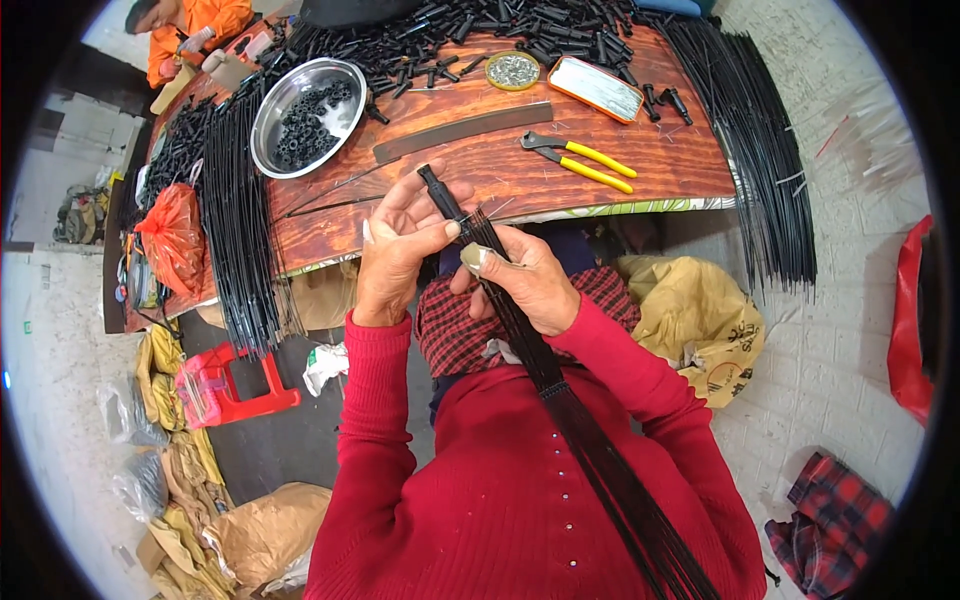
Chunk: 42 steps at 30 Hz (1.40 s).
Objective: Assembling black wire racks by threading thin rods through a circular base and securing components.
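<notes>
My left hand (402,235) grips a black ribbed plastic tube (436,190), thumb pressed on its lower end and fingers behind it. My right hand (528,275) is closed round the upper part of a bundle of thin black rods (575,425), which look like umbrella ribs. The rods' upper ends meet the tube's lower end between my two thumbs; how they join is too small to tell. The bundle slants down across my red sweater to the lower right. A greenish-tan cover wraps my right thumb. Both hands are just off the table's near edge.
On the wooden table (455,165) lie a steel bowl (262,135) of black rings, yellow-handled pliers (595,168), a dark flat bar (460,130), a yellow dish (512,70) and a white tray (595,88). Rod bundles hang off both sides. An orange-clad person (205,20) sits far left.
</notes>
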### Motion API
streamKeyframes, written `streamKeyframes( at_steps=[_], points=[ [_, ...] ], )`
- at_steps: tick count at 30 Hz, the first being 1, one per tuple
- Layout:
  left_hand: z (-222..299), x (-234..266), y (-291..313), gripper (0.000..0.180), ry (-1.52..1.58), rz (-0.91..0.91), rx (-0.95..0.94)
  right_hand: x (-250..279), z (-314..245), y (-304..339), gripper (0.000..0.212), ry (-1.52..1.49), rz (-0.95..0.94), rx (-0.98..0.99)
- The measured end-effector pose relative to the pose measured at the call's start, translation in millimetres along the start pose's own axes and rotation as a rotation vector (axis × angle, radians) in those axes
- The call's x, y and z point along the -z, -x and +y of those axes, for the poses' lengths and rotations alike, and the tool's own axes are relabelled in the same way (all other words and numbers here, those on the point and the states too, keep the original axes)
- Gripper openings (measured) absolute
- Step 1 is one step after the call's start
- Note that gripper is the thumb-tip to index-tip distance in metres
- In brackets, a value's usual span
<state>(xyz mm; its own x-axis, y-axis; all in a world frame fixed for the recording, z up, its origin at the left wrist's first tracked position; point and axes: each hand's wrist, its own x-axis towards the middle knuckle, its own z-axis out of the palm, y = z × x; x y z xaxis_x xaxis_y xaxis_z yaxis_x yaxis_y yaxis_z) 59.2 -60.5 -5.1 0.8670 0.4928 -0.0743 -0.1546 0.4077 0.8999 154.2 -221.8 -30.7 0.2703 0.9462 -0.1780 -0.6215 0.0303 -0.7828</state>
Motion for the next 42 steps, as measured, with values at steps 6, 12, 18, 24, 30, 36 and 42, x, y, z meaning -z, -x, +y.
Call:
streamKeyframes(
  at_steps=[6,12,18,24,30,36,42],
  points=[
    [1,6,-1,0.062,0.065,-0.025,0.051,-1,-4,1,0.048,0.002,-0.007,0.020],
    [-1,11,-1,0.048,0.040,0.012,0.062,-1,-4,1,0.049,-0.002,-0.020,-0.003],
    [0,13,-1,0.045,-0.037,-0.018,0.006,-2,-4,1,0.049,0.004,-0.045,-0.007],
    [-2,5,3,0.045,-0.039,-0.018,-0.065,0,-4,5,0.049,-0.011,-0.024,-0.041],
    [-17,10,3,0.047,0.112,-0.030,-0.120,-2,-5,4,0.044,-0.050,-0.051,-0.036],
    [-24,16,6,0.050,0.191,-0.050,-0.151,-6,-7,1,0.041,-0.087,-0.074,-0.078],
    [-38,18,7,0.051,0.289,-0.085,-0.154,-5,-6,4,0.041,-0.153,-0.103,-0.103]
  ],
)
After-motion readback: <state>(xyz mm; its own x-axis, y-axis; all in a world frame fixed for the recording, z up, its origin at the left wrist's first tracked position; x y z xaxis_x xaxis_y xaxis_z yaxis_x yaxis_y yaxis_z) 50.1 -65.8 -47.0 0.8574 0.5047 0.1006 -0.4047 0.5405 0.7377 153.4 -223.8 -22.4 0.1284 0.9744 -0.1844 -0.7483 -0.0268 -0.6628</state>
